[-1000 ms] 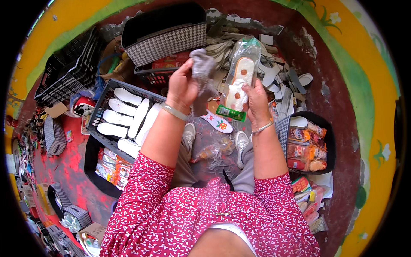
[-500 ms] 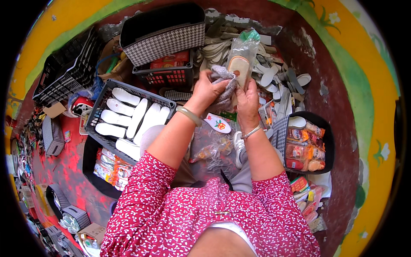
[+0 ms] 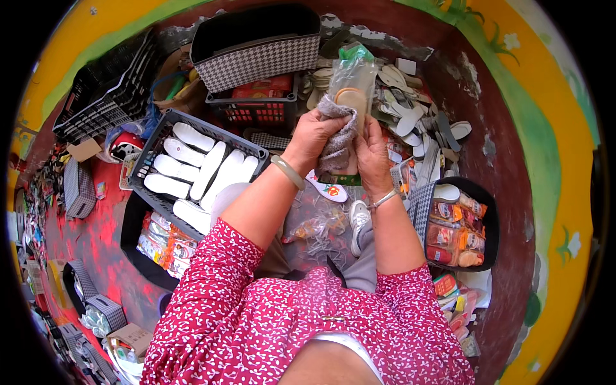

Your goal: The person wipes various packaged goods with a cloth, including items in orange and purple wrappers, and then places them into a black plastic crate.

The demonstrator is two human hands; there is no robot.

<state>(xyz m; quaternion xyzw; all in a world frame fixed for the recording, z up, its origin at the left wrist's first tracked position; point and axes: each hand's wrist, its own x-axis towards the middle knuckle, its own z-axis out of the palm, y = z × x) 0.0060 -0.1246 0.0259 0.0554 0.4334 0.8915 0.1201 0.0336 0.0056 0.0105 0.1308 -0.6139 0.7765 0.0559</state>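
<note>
Bunched in my left hand (image 3: 313, 136) is a grey knitted cloth (image 3: 337, 142), its fingers closed round it. The cloth presses against a clear plastic packet of insoles (image 3: 357, 80), which has a green top edge and a tan insole end showing inside. My right hand (image 3: 373, 157) grips the packet's right side, thumb in front. Cloth and fingers hide the packet's middle. Just below my hands lies a white insole with a red flower (image 3: 328, 190), partly covered. To the left, a dark crate (image 3: 142, 168) holds several white insoles (image 3: 208, 168).
A houndstooth bin (image 3: 256, 64) sits on a black crate (image 3: 251, 112) at the back. Loose insoles (image 3: 410, 115) are piled at the back right. On the right stands a bin of orange packets (image 3: 457, 231); a black bin (image 3: 144, 256) stands left. Plastic wrappers (image 3: 317, 224) litter the floor between my feet.
My left hand has brought the cloth across onto the packet's face, covering more of it. The packet has shifted slightly left and stands more upright. My right hand still grips it.
</note>
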